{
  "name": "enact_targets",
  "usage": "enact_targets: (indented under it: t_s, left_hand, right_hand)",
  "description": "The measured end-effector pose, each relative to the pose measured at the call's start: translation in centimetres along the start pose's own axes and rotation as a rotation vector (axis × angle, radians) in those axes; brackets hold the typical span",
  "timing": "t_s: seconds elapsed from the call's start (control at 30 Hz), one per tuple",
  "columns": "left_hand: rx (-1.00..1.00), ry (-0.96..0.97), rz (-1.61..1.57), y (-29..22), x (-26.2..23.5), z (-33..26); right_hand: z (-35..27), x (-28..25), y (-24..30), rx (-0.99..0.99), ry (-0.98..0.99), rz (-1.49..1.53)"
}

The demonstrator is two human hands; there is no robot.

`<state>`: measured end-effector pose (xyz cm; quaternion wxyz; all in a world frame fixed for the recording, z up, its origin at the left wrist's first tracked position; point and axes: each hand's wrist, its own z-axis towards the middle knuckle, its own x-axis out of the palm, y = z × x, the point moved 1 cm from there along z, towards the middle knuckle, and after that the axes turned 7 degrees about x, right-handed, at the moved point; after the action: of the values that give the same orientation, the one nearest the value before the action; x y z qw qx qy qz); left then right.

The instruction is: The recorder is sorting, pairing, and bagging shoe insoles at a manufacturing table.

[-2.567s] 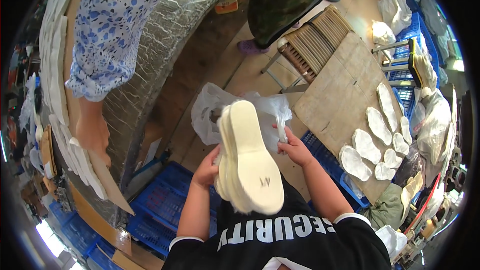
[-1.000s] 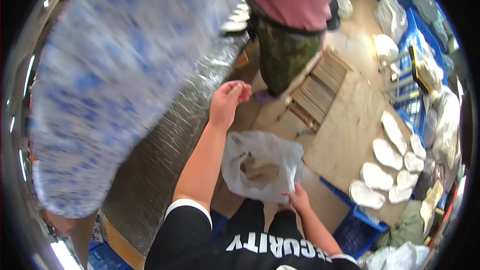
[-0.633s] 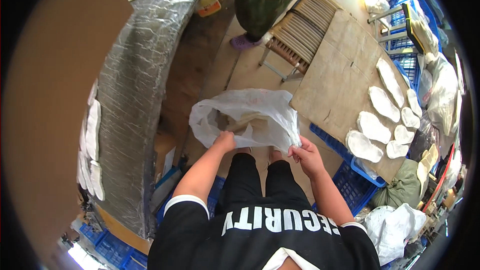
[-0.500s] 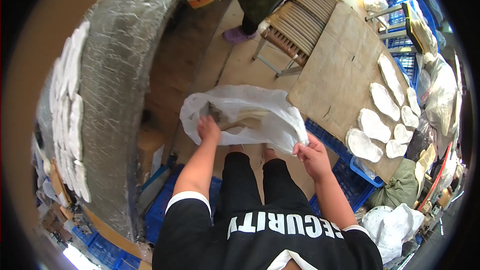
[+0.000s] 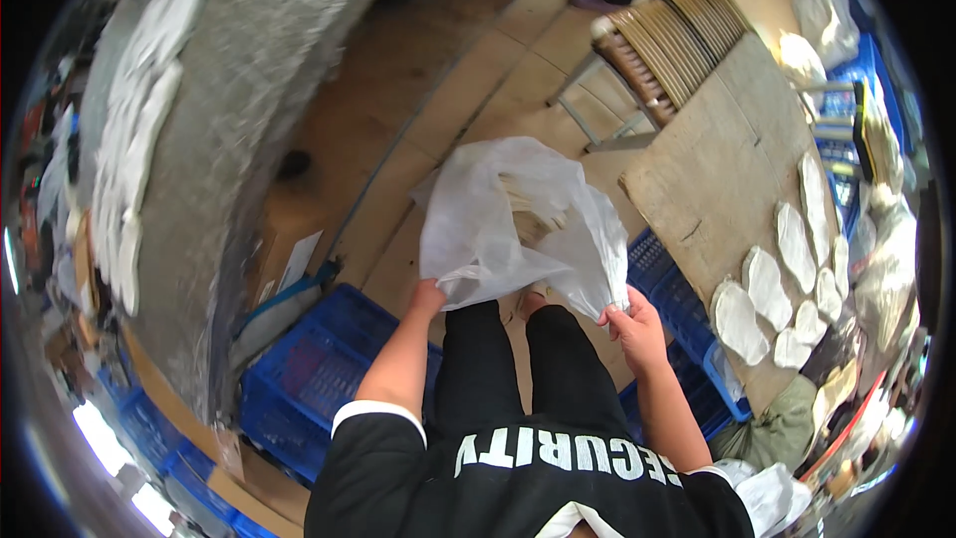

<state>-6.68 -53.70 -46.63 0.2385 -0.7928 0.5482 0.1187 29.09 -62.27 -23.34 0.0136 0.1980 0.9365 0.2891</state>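
A translucent white plastic bag [image 5: 473, 229] hangs in front of my legs with its mouth spread wide. My left hand [image 5: 430, 297] is at its near left edge, partly covered by the plastic, with the fingers closed on the bag. At the right corner my right hand [image 5: 634, 324] pinches the gathered rim between thumb and fingers. Down inside the bag, partly hidden by folds, are pale cream pieces [image 5: 535, 211] whose kind I cannot make out.
On the right, several white padded pieces [image 5: 765, 289] lie on a brown board [image 5: 712, 164] beside a woven-seat stool [image 5: 677, 50]. A plastic-wrapped grey table [image 5: 224, 139] bearing white pieces [image 5: 139, 159] stands left. Blue crates [image 5: 309, 369] flank my legs. Another person's shoe [image 5: 593, 0] shows behind the stool.
My left hand has come out of the bag's mouth and now grips its near left edge. The bag has opened taller and rounder. My view has shifted and turned slightly.
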Motion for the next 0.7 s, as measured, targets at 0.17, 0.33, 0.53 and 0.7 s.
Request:
enact_targets:
  t_s: [0.17,0.33,0.53,0.7]
  left_hand:
    - [0.210,-0.249,-1.243,-0.8,-3.8,-14.9]
    - [0.678,-0.731,-0.575,-5.6,-8.8,-30.0]
    - [0.845,-0.394,-1.641,-5.1,-6.5,-37.9]
    - [1.044,-0.823,-1.611,0.8,-9.9,-52.7]
  right_hand:
    - [-4.2,3.0,5.8,-0.163,0.215,-0.092]
    - [-12.7,4.3,14.1,-0.509,0.765,0.027]
    - [-16.0,10.1,18.9,-0.521,0.768,-0.411]
    - [-21.3,14.2,24.3,-1.112,0.701,-0.471]
